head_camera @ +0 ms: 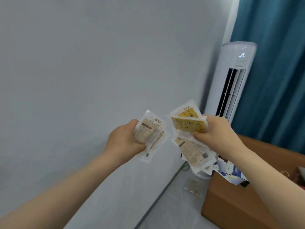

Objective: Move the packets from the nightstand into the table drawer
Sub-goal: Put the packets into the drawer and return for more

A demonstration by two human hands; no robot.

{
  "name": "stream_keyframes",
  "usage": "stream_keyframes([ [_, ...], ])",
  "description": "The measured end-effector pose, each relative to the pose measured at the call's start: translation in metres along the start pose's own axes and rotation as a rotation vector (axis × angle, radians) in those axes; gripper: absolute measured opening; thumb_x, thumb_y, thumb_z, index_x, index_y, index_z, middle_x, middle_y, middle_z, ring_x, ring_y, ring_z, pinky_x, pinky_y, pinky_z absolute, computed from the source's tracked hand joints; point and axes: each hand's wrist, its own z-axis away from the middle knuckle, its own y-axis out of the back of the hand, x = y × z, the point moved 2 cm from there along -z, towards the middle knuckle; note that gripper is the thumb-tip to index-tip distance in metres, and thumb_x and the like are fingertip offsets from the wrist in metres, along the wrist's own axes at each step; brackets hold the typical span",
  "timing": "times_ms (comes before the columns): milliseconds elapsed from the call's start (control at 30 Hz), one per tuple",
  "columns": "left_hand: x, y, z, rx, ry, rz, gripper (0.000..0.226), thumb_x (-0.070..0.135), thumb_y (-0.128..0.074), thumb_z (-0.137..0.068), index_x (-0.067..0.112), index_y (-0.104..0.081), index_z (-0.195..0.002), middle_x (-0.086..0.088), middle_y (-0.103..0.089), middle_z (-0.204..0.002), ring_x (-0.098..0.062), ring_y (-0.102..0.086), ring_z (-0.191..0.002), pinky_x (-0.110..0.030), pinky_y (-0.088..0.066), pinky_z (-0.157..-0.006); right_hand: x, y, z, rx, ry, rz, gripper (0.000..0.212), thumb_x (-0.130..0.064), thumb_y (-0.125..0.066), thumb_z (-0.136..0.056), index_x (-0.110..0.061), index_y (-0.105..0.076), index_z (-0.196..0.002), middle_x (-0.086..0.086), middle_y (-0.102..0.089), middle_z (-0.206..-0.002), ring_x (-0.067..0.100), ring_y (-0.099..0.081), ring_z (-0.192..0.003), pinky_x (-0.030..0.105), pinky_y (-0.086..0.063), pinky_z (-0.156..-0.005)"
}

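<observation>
A plain grey wall (66, 63) fills most of what you face, with a white standing air conditioner (231, 83) and a teal curtain (277, 71) off to the right, and an open cardboard box (231, 204) of papers low on that side. Neither the nightstand nor the drawer shows here, so you appear to be mid-carry between the two.

You hold the packets up in front of you, split between both hands, probably so you can take the whole lot in one trip. Your left hand (123, 139) grips a small stack of white and beige packets (150, 138), thumb over the front, fingers (140, 146) closed round the lower edge. Your right hand (214, 133) pinches a larger fanned bundle (189, 139): yellow-printed packets on top, white ones hanging loose below the thumb.

That lower part of the right bundle looks loosely held and could slip out. The two bundles sit near each other but do not touch. The picture is slightly blurred, so the exact count is unclear.
</observation>
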Motion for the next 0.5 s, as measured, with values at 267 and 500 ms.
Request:
stream_keyframes([
  [267,0.063,-0.081,-0.083,-0.137,-0.221,0.12,0.038,0.026,-0.071,-0.066,0.024,-0.053,-0.1,0.007,-0.064,-0.084,-0.018,-0.06,-0.077,-0.039,-0.052,-0.067,0.07,0.051,-0.003,0.142,-0.211,0.166,0.015,-0.013,-0.069,-0.077,-0.018,-0.065,-0.091,-0.006,-0.068,-0.079,0.008,-0.064,-0.071,0.027,-0.055,-0.06],
  [500,0.137,-0.162,-0.116,-0.272,-0.384,0.227,0.036,0.023,-0.07,-0.067,0.025,-0.054,-0.099,0.007,-0.064,-0.083,-0.019,-0.061,-0.076,-0.036,-0.051,-0.065,0.137,0.093,0.02,0.211,-0.417,0.301,0.019,-0.015,-0.069,-0.077,-0.018,-0.067,-0.095,-0.008,-0.068,-0.081,0.008,-0.064,-0.073,0.032,-0.057,-0.065],
])
